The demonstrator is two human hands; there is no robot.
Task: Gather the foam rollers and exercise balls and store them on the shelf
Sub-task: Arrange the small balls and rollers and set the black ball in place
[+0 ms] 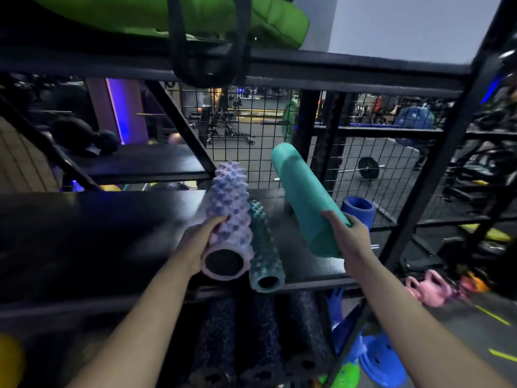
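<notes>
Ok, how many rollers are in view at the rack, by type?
Spiked rollers: 2, lilac spiked roller and teal spiked roller.
Smooth rollers: 2, teal smooth roller and blue smooth roller.
Dark speckled rollers, lower level: 3.
Total: 7.

Pink kettlebells [430, 289] — barbell [368, 168] beyond

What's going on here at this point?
A person stands at a black shelf, storing foam rollers. The left hand grips the near end of a spiky purple roller. The right hand holds a smooth teal roller, tilted with its far end raised. A knobbly teal roller lies on the shelf between them, and a short blue roller sits behind.
</notes>
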